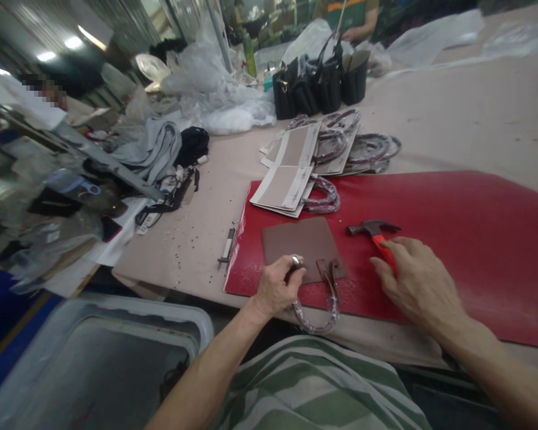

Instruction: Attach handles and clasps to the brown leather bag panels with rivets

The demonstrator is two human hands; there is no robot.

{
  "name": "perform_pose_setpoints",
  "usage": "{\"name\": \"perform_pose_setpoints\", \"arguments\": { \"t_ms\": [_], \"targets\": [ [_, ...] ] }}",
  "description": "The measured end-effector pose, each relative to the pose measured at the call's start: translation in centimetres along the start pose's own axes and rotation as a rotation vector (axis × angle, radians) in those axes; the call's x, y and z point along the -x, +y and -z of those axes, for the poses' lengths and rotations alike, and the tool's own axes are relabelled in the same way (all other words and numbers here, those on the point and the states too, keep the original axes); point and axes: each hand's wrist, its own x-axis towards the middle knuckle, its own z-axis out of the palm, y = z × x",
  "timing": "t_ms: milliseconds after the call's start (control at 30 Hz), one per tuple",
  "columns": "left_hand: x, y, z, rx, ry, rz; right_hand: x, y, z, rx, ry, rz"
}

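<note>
My right hand [419, 280] is wrapped around the red handle of a claw hammer [376, 230], its head lying low over the red mat. My left hand [278, 286] is closed on a short metal punch [295, 260] with a shiny round top; its lower end is hidden by my fingers. Beneath that hand lies a brown leather panel [296, 239]. A bag handle [319, 327], wrapped in clear plastic, loops off the panel's near edge toward me, with one leather end tab [325, 269] on the panel.
The red mat [452, 239] covers the table's near part. Beyond the panel lie stacked panels [287, 173] with wrapped handles. Black bags [320, 86] stand farther back, and a person [358, 24] is across the table. A grey plastic bin [116, 334] is at lower left.
</note>
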Motion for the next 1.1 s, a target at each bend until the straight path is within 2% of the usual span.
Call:
{"name": "perform_pose_setpoints", "arguments": {
  "t_ms": [100, 200, 267, 367, 533, 600, 700, 733, 900, 1100],
  "targets": [
    [0.1, 0.1, 0.0, -0.001, 0.009, 0.023, -0.3, -2.9, -2.3, -0.224, -0.011, 0.128],
    [0.5, -0.1, -0.1, -0.011, 0.035, -0.005, 0.1, -5.1, -4.7, -0.225, -0.102, 0.188],
    [0.8, -0.3, -0.1, -0.018, 0.042, -0.041, 0.5, -5.8, -5.4, -0.192, -0.125, 0.181],
    [1.0, -0.3, 0.0, -0.015, 0.077, -0.045, 0.6, -5.9, -5.4, -0.187, -0.144, 0.159],
    [0.7, 0.0, 0.3, 0.011, 0.104, 0.135, 0.3, -5.9, -5.1, -0.170, -0.166, 0.148],
    [0.8, -0.1, 0.4, 0.001, 0.106, 0.092, 0.3, -5.9, -5.2, -0.170, -0.165, 0.143],
    [1.1, -0.1, 0.3, -0.021, 0.085, -0.091, 0.4, -5.9, -5.3, -0.176, -0.161, 0.138],
    [1.2, -0.1, 0.3, -0.030, 0.088, -0.105, 0.4, -5.9, -5.3, -0.179, -0.161, 0.137],
    [0.8, 0.2, 0.7, -0.055, 0.157, 0.176, 0.4, -6.0, -5.2, -0.173, -0.166, 0.134],
    [0.6, 0.4, 0.8, -0.012, 0.122, 0.215, 0.2, -6.2, -5.2, -0.172, -0.179, 0.134]
  ]
}}
